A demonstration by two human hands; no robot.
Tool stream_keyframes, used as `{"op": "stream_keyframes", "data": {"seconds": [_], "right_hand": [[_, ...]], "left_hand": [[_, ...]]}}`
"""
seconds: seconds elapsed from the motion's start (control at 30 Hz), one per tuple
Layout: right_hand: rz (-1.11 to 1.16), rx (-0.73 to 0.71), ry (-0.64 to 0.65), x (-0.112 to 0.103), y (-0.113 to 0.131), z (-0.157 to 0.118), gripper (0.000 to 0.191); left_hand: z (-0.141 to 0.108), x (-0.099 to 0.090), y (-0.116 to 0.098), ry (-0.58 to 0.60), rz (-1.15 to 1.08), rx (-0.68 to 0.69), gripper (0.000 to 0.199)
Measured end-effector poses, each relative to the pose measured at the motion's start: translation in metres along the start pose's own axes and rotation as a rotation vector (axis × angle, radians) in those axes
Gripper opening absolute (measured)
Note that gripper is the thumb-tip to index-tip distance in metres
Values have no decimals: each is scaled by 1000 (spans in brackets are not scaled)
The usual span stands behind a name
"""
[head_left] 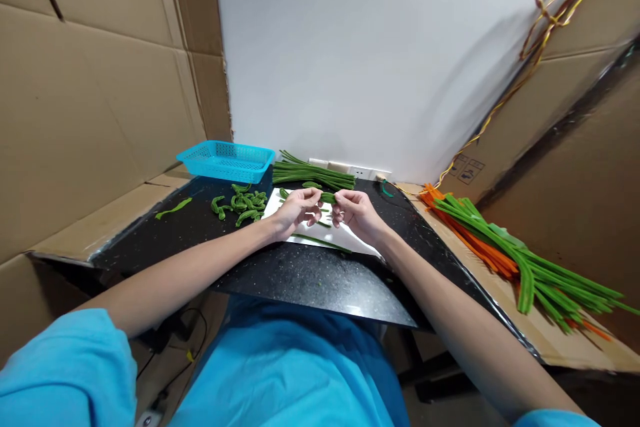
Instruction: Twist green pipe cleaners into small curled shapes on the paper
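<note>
Between my two hands is a short, dark green piece of folded pipe cleaner (pixel 328 197), raised over a white sheet (pixel 345 238). My left hand (pixel 299 208) pinches its left end with thumb and finger. The right end sits in the fingertips of my right hand (pixel 356 211). Beneath them, a straight green stem (pixel 320 241) lies across the sheet, with shorter green pieces partly hidden by my hands. A pile of bent green pieces (pixel 246 203) rests on the black tabletop left of the sheet.
Behind the sheet lies a bundle of long green stems (pixel 315 172). A blue plastic basket (pixel 227 161) stands at the back left, near a light green strip (pixel 173 208). Bright green stems (pixel 520 260) and orange stems (pixel 475 243) lie on cardboard at right. A power strip (pixel 367 173) is against the wall.
</note>
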State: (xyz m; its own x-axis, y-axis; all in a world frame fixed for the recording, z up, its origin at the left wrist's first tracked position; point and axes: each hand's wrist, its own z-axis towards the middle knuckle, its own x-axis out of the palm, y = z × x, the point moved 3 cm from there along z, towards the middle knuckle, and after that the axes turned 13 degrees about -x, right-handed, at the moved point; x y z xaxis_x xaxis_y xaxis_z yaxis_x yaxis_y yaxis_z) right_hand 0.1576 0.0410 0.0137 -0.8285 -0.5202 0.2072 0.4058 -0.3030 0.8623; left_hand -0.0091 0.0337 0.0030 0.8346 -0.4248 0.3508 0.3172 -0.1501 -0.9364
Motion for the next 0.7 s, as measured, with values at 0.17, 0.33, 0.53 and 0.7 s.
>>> {"op": "stream_keyframes", "data": {"seconds": [0.17, 0.33, 0.53, 0.7], "right_hand": [[50, -88, -1, 11, 2, 1, 40], [12, -115, -9, 11, 0, 2, 44], [-56, -58, -15, 0, 9, 1, 43], [-186, -61, 97, 0, 16, -1, 35]], "left_hand": [[-2, 8, -6, 56, -24, -15, 39], [-3, 6, -6, 60, -59, -54, 38], [-3, 1, -2, -20, -109, -101, 36], [-4, 1, -3, -66, -60, -78, 44]]}}
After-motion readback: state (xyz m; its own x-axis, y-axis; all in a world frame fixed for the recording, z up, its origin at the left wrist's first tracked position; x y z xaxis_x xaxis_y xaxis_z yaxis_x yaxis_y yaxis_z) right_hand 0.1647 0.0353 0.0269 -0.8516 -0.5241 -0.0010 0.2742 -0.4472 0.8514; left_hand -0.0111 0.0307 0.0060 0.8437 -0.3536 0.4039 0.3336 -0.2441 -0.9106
